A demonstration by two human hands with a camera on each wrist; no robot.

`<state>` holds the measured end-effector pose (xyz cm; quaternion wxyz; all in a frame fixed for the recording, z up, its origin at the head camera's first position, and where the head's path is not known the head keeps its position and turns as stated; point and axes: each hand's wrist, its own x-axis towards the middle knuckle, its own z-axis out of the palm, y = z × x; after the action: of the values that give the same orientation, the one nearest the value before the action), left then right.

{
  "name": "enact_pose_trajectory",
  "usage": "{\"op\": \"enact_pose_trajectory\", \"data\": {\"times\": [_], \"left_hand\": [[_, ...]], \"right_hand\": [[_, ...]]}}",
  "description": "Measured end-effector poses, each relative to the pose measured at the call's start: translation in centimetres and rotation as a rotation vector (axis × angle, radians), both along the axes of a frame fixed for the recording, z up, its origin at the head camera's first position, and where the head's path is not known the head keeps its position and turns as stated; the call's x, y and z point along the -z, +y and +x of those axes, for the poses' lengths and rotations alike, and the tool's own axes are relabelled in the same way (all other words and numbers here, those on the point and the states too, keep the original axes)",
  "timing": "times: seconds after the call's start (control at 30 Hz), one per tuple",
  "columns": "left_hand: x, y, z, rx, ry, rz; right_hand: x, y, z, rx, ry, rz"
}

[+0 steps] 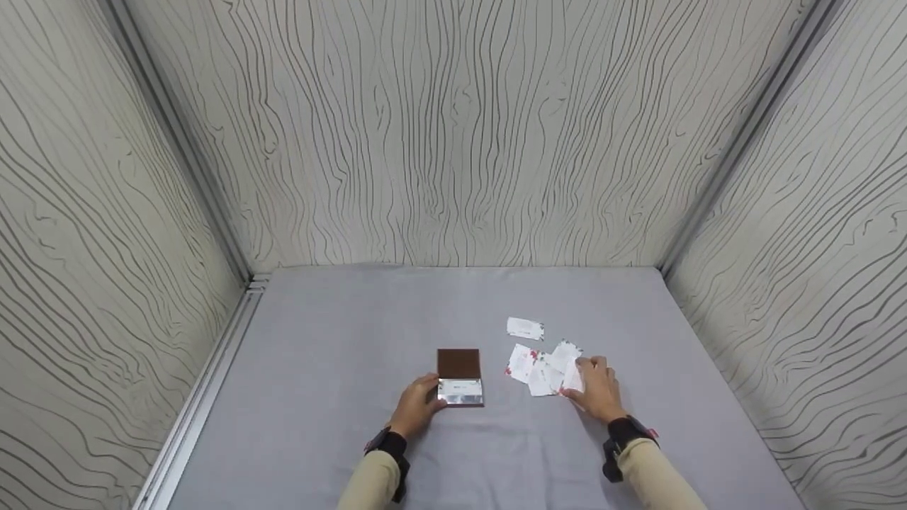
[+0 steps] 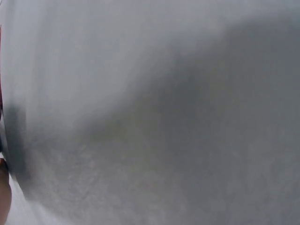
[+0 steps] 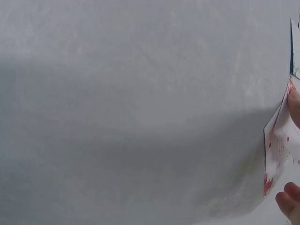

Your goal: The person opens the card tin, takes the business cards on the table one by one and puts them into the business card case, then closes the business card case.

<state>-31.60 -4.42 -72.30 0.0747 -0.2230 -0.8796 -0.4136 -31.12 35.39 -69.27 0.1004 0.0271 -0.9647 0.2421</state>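
An opened card case (image 1: 459, 364) lies on the grey cloth, its brown lid folded back and a white printed card (image 1: 460, 387) in its shiny lower half. My left hand (image 1: 414, 407) grips the case at its left edge, thumb toward the near corner. To the right, several white cards with red and green floral corners (image 1: 522, 363) overlap in a loose group. My right hand (image 1: 601, 393) pinches a white card (image 1: 574, 377) at that group's right side; in the right wrist view the thumb touches a floral card (image 3: 287, 129).
A separate white card (image 1: 525, 329) lies farther back than the group. The cloth-covered table (image 1: 340, 326) is bounded by wood-grain-patterned walls (image 1: 453, 142) at the back and sides, with a metal rail (image 1: 202, 397) along the left edge.
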Motion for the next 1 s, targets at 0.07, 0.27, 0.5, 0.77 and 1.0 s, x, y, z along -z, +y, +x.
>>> {"op": "enact_pose_trajectory", "data": {"times": [0.07,0.27,0.5,0.77,1.0], "left_hand": [[0.0,0.0,0.0,-0.002,0.001,-0.002],[-0.4,0.0,0.2,-0.003,-0.017,0.012],[-0.2,0.0,0.2,0.002,0.020,0.007],[0.3,-0.2,0.1,0.007,0.064,-0.011],[0.2,-0.1,0.0,0.004,0.037,0.002]], "right_hand": [[0.0,-0.2,-0.2,-0.032,0.101,-0.032],[-0.5,-0.8,-0.9,-0.142,0.300,-0.074],[-0.9,-1.4,-0.8,-0.169,0.316,-0.108],[-1.2,-1.9,-0.6,-0.146,0.320,-0.139],[-1.5,-2.2,-0.7,-0.132,0.293,-0.149]]}}
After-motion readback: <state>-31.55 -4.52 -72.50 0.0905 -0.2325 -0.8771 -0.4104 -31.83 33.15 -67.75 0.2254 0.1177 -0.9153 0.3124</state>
